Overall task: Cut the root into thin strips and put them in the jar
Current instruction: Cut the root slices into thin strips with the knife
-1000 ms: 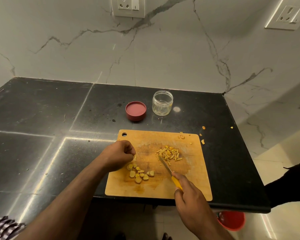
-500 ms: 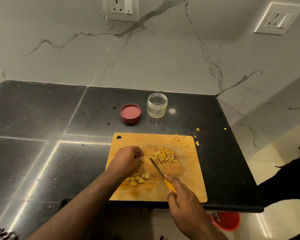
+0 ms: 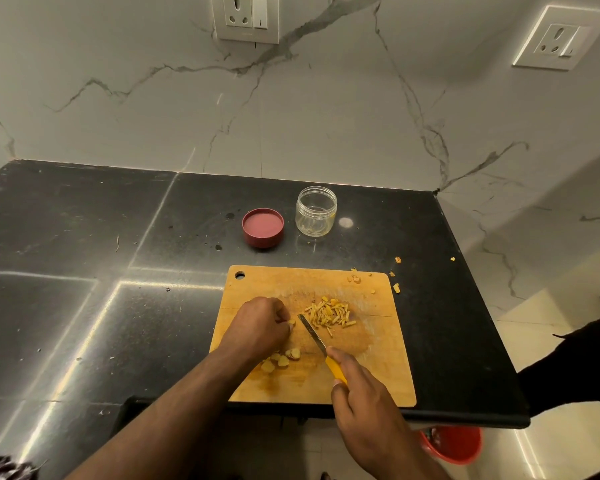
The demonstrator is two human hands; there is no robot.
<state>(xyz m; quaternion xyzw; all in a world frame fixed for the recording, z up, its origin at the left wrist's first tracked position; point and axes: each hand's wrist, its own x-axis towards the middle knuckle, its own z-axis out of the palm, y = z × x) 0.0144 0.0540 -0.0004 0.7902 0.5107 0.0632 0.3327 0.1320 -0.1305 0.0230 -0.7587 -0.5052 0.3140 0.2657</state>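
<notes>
On my wooden cutting board (image 3: 388,368): left hand (image 3: 260,325) pinches a root slice (image 3: 291,321); right hand (image 3: 364,400) grips the yellow-handled knife (image 3: 321,344), blade beside cut strips (image 3: 329,315). Open jar (image 3: 316,211) and red lid (image 3: 263,227) stand behind.

My corner of black stone and white marble.

I stand at a polished black stone countertop (image 3: 84,237) streaked with light glare; behind it rises a grey-veined white marble wall (image 3: 326,116) with two white sockets (image 3: 245,17), and below its right end, pale floor tiles (image 3: 534,323) and a red bucket (image 3: 454,445).
</notes>
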